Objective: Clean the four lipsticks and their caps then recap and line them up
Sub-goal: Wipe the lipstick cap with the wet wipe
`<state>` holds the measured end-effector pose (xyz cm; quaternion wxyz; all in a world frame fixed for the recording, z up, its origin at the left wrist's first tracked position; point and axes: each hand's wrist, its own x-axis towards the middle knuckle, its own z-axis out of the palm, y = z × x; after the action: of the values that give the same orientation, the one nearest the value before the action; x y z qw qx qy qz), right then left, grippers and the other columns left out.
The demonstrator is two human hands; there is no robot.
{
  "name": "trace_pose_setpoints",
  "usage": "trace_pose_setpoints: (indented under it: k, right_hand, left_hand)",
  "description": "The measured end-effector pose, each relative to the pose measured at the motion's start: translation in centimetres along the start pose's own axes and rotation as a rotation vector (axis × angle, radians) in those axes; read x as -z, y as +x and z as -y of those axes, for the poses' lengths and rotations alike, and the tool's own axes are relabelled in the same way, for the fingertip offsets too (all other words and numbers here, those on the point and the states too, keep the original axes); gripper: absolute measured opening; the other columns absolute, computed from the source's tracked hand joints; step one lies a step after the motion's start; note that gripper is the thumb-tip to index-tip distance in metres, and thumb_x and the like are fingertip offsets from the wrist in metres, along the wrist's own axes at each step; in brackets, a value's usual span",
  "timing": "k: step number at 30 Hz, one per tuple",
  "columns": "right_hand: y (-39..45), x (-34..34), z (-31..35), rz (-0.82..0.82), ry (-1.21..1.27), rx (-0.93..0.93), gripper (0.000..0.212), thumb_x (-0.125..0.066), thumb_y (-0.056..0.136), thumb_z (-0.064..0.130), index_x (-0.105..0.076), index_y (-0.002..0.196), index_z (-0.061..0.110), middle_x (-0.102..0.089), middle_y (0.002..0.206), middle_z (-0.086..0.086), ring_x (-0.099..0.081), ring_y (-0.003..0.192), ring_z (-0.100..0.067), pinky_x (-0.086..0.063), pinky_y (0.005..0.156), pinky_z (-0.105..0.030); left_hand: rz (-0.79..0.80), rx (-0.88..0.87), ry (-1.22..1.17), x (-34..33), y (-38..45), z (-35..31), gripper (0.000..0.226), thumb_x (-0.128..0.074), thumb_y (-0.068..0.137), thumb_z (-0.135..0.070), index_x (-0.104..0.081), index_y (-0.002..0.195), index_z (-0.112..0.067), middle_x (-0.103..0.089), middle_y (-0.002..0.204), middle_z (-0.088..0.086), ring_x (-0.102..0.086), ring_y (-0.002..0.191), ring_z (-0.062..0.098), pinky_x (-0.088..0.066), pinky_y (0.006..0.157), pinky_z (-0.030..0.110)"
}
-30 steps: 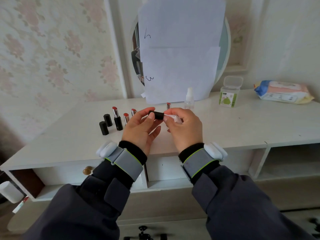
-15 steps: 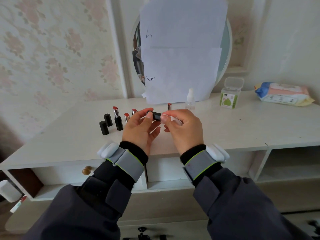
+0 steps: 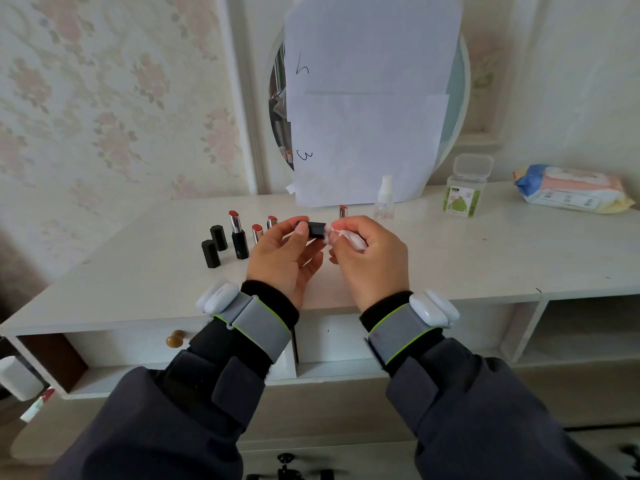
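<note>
Both forearms reach fwd from bottom of view, dark grey sleeves, black cuffs, grey wristbands w/ green edging, white pod on outer side of each wrist. Left hand (image 3: 285,258) raised, palm facing right, thumb + fingertips pinching black cap (image 3: 316,229) held sideways. Right hand (image 3: 372,258) level w/ left, close beside it, back toward camera, fingers curled, thumb + index gripping white wipe (image 3: 346,235) pressed against cap's right end. Hands nearly touching at fingertips, wrists well apart.
</note>
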<state>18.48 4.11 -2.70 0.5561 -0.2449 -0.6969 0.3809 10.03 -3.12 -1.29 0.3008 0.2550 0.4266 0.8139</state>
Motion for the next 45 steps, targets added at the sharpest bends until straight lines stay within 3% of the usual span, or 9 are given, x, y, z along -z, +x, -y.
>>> trace_pose_setpoints:
  k: [2,4,6,12,19,26,30,36,45]
  right_hand:
    - [-0.1,-0.1,-0.2,-0.001,-0.09,0.098,0.01,-0.069,0.083,0.014,-0.071,0.089,0.021,-0.07,0.087,0.004,-0.065,0.082,-0.011,-0.053,0.081,-0.022]
    - [-0.1,-0.2,-0.2,-0.017,-0.177,0.188,0.01,-0.071,0.083,0.012,-0.071,0.092,0.015,-0.067,0.09,-0.003,-0.058,0.083,-0.007,-0.04,0.076,-0.004]
    - [-0.1,-0.2,-0.1,-0.019,-0.221,0.224,0.01,-0.071,0.083,0.012,-0.072,0.093,0.013,-0.067,0.09,-0.006,-0.058,0.082,-0.01,-0.038,0.072,-0.007]
    - [-0.5,0.0,0.0,0.02,-0.121,0.146,0.015,-0.062,0.089,0.025,-0.069,0.099,0.017,-0.068,0.086,0.004,-0.067,0.077,-0.02,-0.058,0.069,-0.043]
    - [-0.5,0.9,1.1,0.09,0.046,-0.043,0.005,-0.064,0.091,0.016,-0.063,0.087,0.019,-0.066,0.073,-0.002,-0.065,0.054,-0.017,-0.057,0.05,-0.032]
    - [0.1,0.9,0.4,0.044,0.072,-0.052,0.004,-0.07,0.087,0.016,-0.073,0.088,0.02,-0.065,0.085,-0.004,-0.065,0.066,-0.019,-0.052,0.048,-0.022]
    - [0.0,0.7,0.4,0.025,0.084,-0.061,0.016,-0.067,0.088,0.009,-0.07,0.082,0.024,-0.067,0.086,-0.005,-0.067,0.068,-0.018,-0.057,0.055,-0.026]
    - [0.3,0.8,0.1,0.043,0.17,-0.102,0.017,-0.059,0.091,-0.001,-0.072,0.096,0.009,-0.069,0.09,-0.011,-0.07,0.07,-0.02,-0.058,0.062,-0.024]
    - [0.3,1.1,0.3,0.025,0.066,-0.123,0.011,-0.063,0.087,0.011,-0.059,0.086,0.02,-0.068,0.08,-0.004,-0.067,0.065,-0.021,-0.059,0.058,-0.04]
  left_hand:
    - [0.001,0.003,-0.003,0.0,0.1,0.1,0.011,-0.049,0.1,-0.009,-0.059,0.103,-0.009,-0.066,0.086,0.007,-0.063,0.075,0.02,-0.053,0.06,0.023]
    - [-0.004,0.005,-0.001,-0.1,0.2,0.2,0.012,-0.048,0.1,-0.008,-0.058,0.107,-0.007,-0.066,0.087,0.009,-0.062,0.077,0.021,-0.054,0.061,0.024]
    - [-0.01,0.009,-0.003,-0.2,0.2,0.2,0.013,-0.048,0.1,-0.008,-0.058,0.109,-0.005,-0.065,0.087,0.009,-0.062,0.076,0.021,-0.055,0.061,0.024]
    - [-0.02,-0.022,0.063,-0.2,-0.2,0.2,0.015,-0.049,0.1,-0.008,-0.062,0.107,-0.01,-0.069,0.09,0.004,-0.067,0.077,0.014,-0.051,0.064,0.024]
    - [0.015,-0.024,0.072,-0.1,-0.2,0.1,0.02,-0.048,0.1,-0.007,-0.064,0.11,-0.012,-0.072,0.084,0.0,-0.068,0.081,0.015,-0.049,0.065,0.021]
    - [0.058,0.039,-0.006,-0.1,-0.2,-0.3,0.026,-0.053,0.098,-0.011,-0.064,0.121,-0.012,-0.069,0.09,0.004,-0.068,0.082,0.016,-0.055,0.065,0.026]
    - [0.036,0.041,-0.015,-0.5,-0.2,-0.3,0.025,-0.06,0.094,-0.021,-0.065,0.117,-0.011,-0.065,0.075,0.001,-0.065,0.08,0.02,-0.056,0.065,0.027]
    - [0.022,0.042,0.031,-0.4,-0.2,0.1,0.017,-0.054,0.096,-0.003,-0.066,0.107,-0.009,-0.072,0.084,0.008,-0.069,0.07,0.018,-0.056,0.064,0.023]
    - [0.07,0.046,0.043,-0.3,-0.3,-0.2,0.029,-0.049,0.096,0.003,-0.065,0.118,-0.01,-0.07,0.1,0.01,-0.067,0.078,0.02,-0.057,0.074,0.026]
